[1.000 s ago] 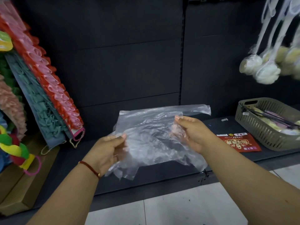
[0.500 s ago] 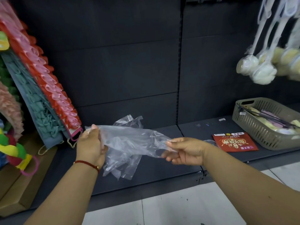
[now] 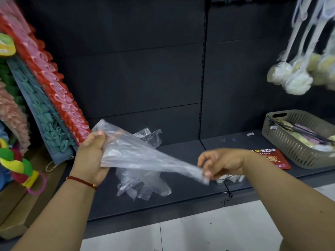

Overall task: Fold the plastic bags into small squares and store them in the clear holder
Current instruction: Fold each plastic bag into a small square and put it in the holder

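A clear plastic bag [image 3: 141, 156] is stretched into a long strip above the dark shelf [image 3: 181, 200]. My left hand [image 3: 90, 156], with a red cord at the wrist, grips its wide end at the left. My right hand [image 3: 219, 163] pinches its narrow end at the right between thumb and fingers. More crumpled clear bags [image 3: 143, 185] lie on the shelf below the stretched one, and another clear bag [image 3: 150, 137] sits behind it near the back wall. No clear holder is visible.
Colourful fringed mats [image 3: 47, 98] lean at the left over a cardboard box [image 3: 16, 214]. A grey slotted basket [image 3: 297, 140] with items stands at the right, a red packet [image 3: 272, 158] beside it. Bagged sponges on handles [image 3: 297, 77] hang upper right. White floor tiles lie below.
The bag, first held spread as a sheet, has been drawn out into a narrow strip. My left hand moved left and up, my right hand slid right and down along it.
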Tool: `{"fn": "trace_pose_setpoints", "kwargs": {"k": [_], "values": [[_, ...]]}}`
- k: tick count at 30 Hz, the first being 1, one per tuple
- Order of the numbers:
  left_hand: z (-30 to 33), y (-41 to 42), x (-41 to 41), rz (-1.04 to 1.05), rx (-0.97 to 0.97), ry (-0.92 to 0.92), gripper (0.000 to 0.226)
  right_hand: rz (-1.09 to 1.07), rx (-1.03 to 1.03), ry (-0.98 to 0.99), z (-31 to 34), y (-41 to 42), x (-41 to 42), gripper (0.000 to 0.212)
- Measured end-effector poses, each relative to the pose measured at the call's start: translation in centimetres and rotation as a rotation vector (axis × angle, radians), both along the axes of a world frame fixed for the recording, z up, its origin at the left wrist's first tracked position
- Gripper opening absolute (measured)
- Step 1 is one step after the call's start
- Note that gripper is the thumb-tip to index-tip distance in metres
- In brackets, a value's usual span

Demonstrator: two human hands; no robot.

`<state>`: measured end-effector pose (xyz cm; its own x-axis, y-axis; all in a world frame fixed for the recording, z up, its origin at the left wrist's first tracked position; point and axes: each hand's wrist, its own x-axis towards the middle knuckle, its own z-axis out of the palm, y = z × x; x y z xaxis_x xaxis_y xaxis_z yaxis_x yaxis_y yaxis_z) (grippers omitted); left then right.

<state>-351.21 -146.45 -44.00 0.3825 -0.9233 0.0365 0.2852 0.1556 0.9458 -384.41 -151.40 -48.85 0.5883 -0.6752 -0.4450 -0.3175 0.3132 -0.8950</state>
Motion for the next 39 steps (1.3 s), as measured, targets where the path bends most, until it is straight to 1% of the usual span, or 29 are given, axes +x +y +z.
{"fn": "trace_pose_setpoints", "kwargs": {"k": [1,2,4,5,7,8,9,10,11,12,13,14,15,17,18,20,21,23,25,28,29,31,33,34,36,37,39], "values": [[0.4,0.3,-0.5,-0.061,-0.023,0.007,0.022,0.062,-0.010,0.079,-0.2,0.1,0.2,0.041],[0.9,0.6,-1.1,-0.122,-0.043,0.008,0.019,0.067,-0.021,0.102,-0.4,0.3,0.6,0.056],[1.4,1.1,-2.3,-0.215,-0.082,0.000,0.019,-0.018,0.002,0.022,-0.8,0.5,2.0,0.092],[1.6,1.3,-2.9,-0.252,-0.110,0.000,0.022,-0.043,0.046,-0.031,-0.9,0.7,2.9,0.103],[2.1,1.8,-4.2,-0.318,-0.165,0.008,0.029,-0.025,0.161,-0.114,-1.3,1.3,4.8,0.116],[2.2,2.1,-4.5,-0.354,-0.184,0.021,0.034,-0.006,0.207,-0.155,-1.4,1.8,5.6,0.117],[2.4,2.3,-4.7,-0.381,-0.196,0.040,0.037,0.004,0.247,-0.208,-1.5,2.2,6.3,0.113],[2.5,2.6,-4.8,-0.409,-0.208,0.055,0.033,0.000,0.285,-0.281,-1.5,2.6,6.9,0.106],[2.4,2.6,-4.3,-0.439,-0.219,0.069,0.024,-0.024,0.314,-0.363,-1.3,3.0,7.3,0.101],[2.4,2.6,-3.9,-0.451,-0.211,0.091,0.026,-0.044,0.335,-0.450,-1.0,3.2,7.5,0.098],[2.4,2.7,-3.4,-0.455,-0.195,0.091,0.043,-0.064,0.339,-0.535,-0.6,3.3,7.6,0.096],[2.5,2.9,-3.1,-0.466,-0.187,0.080,0.052,-0.090,0.321,-0.624,-0.2,3.3,7.7,0.092],[2.3,3.0,-2.7,-0.448,-0.182,0.068,0.049,-0.127,0.286,-0.712,0.6,3.4,7.7,0.085],[2.0,3.2,-2.2,-0.395,-0.173,0.045,0.029,-0.248,0.252,-0.874,1.6,3.0,7.6,0.067],[1.8,3.2,-1.9,-0.376,-0.160,0.037,0.024,-0.314,0.251,-0.943,2.1,2.8,7.6,0.058],[1.4,3.2,-1.0,-0.340,-0.159,0.015,0.024,-0.450,0.250,-1.046,3.1,2.7,7.4,0.039],[1.3,3.2,-0.7,-0.314,-0.149,-0.009,0.024,-0.516,0.233,-1.059,3.6,2.6,7.3,0.031],[1.1,3.3,-0.4,-0.237,-0.126,-0.068,0.016,-0.638,0.127,-0.986,4.4,2.4,7.2,0.027],[0.6,3.4,-0.4,-0.183,-0.112,-0.129,0.024,-0.706,-0.030,-0.894,5.0,2.4,7.2,0.030],[0.2,3.2,-0.3,-0.124,-0.110,-0.184,0.031,-0.745,-0.223,-0.814,5.7,2.4,7.1,0.033],[0.4,3.1,-0.4,-0.105,-0.109,-0.185,0.029,-0.751,-0.264,-0.793,5.9,2.3,7.0,0.034],[0.6,3.0,-0.1,-0.087,-0.111,-0.159,0.015,-0.748,-0.325,-0.741,6.2,2.4,6.7,0.034],[0.5,3.0,0.0,-0.105,-0.139,-0.194,0.043,-0.759,-0.352,-0.708,6.4,2.6,6.7,0.032],[0.4,3.0,-0.1,-0.117,-0.155,-0.235,0.049,-0.766,-0.353,-0.707,6.5,2.7,6.7,0.030],[0.3,3.0,-0.4,-0.117,-0.139,-0.300,0.043,-0.722,-0.359,-0.687,6.5,3.0,6.8,0.024],[0.3,3.1,-0.7,-0.101,-0.124,-0.307,0.037,-0.661,-0.375,-0.638,6.4,3.2,6.8,0.024],[0.1,2.9,-0.8,-0.067,-0.099,-0.310,0.029,-0.510,-0.439,-0.471,6.0,3.5,6.6,0.036]]}}
